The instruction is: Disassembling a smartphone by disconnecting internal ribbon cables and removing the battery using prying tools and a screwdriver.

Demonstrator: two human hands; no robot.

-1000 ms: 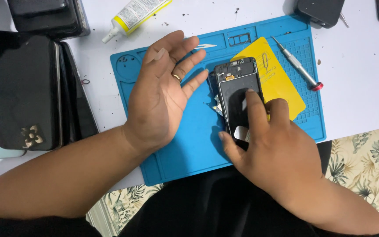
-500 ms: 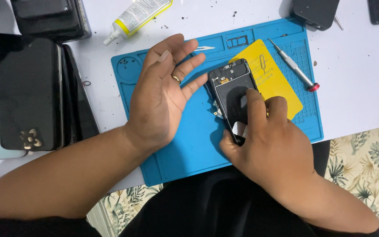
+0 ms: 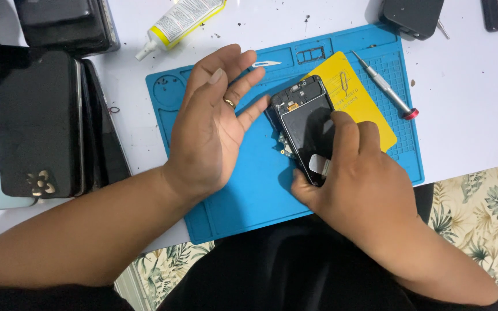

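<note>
right hand (image 3: 355, 190) grips opened phone (image 3: 306, 124) on blue mat (image 3: 249, 196); left hand (image 3: 211, 124) spread wide, fingertip touching phone.

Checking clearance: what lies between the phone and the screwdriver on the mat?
Head view: the yellow card lies between the phone and the screwdriver, partly tucked under the phone.

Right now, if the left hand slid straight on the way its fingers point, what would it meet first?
Most likely the opened phone: the left hand is open, fingertips nearly at its left edge. Height above the blue mat is unclear.
</note>
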